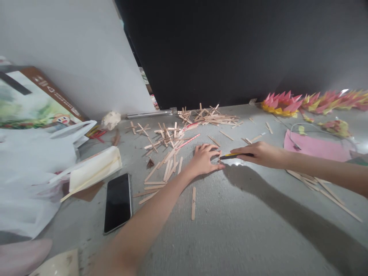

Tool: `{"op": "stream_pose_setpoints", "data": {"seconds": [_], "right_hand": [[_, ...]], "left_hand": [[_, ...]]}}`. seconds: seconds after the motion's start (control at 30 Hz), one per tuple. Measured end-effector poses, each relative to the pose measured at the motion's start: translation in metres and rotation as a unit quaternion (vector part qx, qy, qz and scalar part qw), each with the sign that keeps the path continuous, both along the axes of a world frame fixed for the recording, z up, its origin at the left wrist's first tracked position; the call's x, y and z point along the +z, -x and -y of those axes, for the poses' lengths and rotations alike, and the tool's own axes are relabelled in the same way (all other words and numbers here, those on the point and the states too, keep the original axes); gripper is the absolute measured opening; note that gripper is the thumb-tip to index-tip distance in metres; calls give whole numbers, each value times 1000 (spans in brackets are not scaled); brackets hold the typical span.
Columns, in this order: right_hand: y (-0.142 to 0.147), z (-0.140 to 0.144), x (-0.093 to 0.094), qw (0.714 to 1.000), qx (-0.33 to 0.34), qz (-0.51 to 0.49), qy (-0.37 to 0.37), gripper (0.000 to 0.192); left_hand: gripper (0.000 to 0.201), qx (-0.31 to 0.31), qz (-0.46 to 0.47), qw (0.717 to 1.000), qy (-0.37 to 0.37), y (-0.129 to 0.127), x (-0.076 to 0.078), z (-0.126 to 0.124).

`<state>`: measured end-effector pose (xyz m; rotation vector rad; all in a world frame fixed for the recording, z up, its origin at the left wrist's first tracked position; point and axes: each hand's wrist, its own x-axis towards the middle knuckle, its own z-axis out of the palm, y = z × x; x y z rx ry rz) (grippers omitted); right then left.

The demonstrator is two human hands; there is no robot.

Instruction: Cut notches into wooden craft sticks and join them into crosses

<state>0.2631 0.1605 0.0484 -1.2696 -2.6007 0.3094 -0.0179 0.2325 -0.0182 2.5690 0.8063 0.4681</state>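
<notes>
Mid-floor, right hand (260,153) grips a yellow-black cutter (235,155); left hand (204,158) pinches something tiny, hidden under its fingertips.

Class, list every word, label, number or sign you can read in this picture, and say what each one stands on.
No text can be read.
Brown edge of the cardboard box: small white icons and print, too blurred to read.
Box face: a cartoon figure, with no legible words.
Phone: screen dark, nothing shown.
Yellow-and-black cutter in the right hand: no legible marking.
</notes>
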Motion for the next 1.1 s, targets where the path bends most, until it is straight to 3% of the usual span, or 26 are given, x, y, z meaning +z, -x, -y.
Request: {"op": "stream_pose_setpoints", "data": {"seconds": [0.27, 0.5, 0.77, 0.9, 1.1], "right_hand": [[2, 1, 4, 1000, 22, 14, -8, 39], [-3, 1, 4, 982, 111, 101, -111, 45], [8, -5, 17, 989, 54, 123, -68, 41], [26, -5, 36, 982, 57, 169, -66, 40], [48, -12, 54, 984, 67, 161, -22, 40]], "left_hand": [[56, 0, -10, 1000, 9, 0, 3, 1], [58, -5, -14, 999, 31, 0, 5, 0], [57, 3, -15, 1000, 12, -1, 2, -1], [56, 0, -9, 1000, 15, -1, 1, -2], [53, 2, -13, 1000, 18, 0, 1, -2]]}}
